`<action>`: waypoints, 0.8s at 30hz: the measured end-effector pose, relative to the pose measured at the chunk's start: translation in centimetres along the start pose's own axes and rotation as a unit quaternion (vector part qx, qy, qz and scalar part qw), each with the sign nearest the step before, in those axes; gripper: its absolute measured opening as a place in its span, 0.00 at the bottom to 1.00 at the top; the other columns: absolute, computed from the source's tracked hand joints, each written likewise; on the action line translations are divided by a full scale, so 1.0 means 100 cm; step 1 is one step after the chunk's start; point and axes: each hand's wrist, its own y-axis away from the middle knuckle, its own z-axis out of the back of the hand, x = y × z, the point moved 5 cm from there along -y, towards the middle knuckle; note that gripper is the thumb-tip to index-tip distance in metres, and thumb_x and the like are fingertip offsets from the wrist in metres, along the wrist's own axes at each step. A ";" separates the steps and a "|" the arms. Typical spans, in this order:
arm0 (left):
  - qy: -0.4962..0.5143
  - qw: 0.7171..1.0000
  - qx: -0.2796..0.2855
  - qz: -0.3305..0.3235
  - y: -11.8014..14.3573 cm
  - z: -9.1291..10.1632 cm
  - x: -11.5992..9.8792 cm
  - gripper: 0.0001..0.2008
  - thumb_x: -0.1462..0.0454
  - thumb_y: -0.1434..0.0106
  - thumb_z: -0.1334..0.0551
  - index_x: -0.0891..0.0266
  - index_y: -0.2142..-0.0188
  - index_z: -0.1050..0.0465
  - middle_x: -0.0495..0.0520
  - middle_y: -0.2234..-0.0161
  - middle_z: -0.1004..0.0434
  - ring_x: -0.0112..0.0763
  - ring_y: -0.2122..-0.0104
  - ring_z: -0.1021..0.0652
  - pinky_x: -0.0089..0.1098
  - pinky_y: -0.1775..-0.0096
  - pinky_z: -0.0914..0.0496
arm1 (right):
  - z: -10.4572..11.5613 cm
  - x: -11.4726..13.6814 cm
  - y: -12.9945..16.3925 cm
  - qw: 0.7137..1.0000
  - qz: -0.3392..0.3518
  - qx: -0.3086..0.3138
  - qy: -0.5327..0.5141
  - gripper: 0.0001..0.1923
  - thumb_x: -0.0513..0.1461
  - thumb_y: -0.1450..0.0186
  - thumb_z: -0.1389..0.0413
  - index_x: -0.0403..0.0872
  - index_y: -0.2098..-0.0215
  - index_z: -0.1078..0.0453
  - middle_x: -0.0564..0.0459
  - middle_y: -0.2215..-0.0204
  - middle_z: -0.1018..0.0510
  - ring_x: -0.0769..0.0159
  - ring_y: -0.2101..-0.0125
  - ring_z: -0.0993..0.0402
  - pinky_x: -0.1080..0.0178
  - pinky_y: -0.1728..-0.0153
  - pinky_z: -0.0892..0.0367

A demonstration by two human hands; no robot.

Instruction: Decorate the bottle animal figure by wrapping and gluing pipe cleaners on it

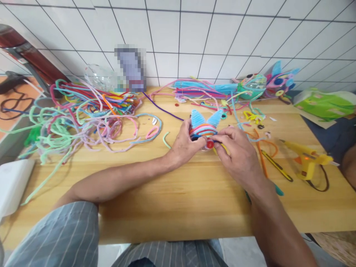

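Striped sleeves sit closest to the lens, and from them your forearms run out over the wooden tabletop (172, 207) to meet mid-table. Your left hand (185, 145) cups the side of a small pipe-cleaner figure (204, 128) with two blue ears and coloured bands, while your right hand (239, 154) pinches at a red button (210, 144) on its front, fingers closed on it. Loose pipe cleaners (83, 115) lie heaped to the left, a yellow glue gun (306, 159) rests to the right, and finished figures (267, 84) stand against the tiled wall.
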 end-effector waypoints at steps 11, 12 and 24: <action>0.018 1.000 0.021 0.002 0.001 -0.001 -0.001 0.26 0.62 0.41 0.31 0.60 0.45 0.35 0.55 0.50 0.18 0.37 0.50 0.17 0.37 0.46 0.22 | 0.002 0.002 0.000 1.000 -0.001 0.001 -0.012 0.11 0.34 0.26 0.42 0.50 0.49 0.20 0.44 0.52 0.17 0.53 0.51 0.19 0.45 0.45 0.23; 0.020 1.000 0.024 0.002 0.001 0.000 -0.001 0.25 0.61 0.40 0.31 0.60 0.45 0.35 0.55 0.50 0.18 0.37 0.50 0.17 0.37 0.46 0.22 | 0.002 0.002 0.000 1.000 -0.003 0.001 -0.014 0.12 0.34 0.26 0.42 0.51 0.49 0.20 0.44 0.52 0.17 0.52 0.51 0.19 0.45 0.45 0.23; 0.008 0.999 0.029 0.029 -0.001 0.000 -0.003 0.25 0.63 0.44 0.30 0.60 0.48 0.33 0.54 0.50 0.18 0.40 0.47 0.18 0.37 0.45 0.23 | 0.004 0.004 -0.001 1.000 -0.004 0.008 -0.009 0.12 0.34 0.26 0.42 0.51 0.49 0.20 0.44 0.52 0.17 0.53 0.51 0.19 0.45 0.44 0.23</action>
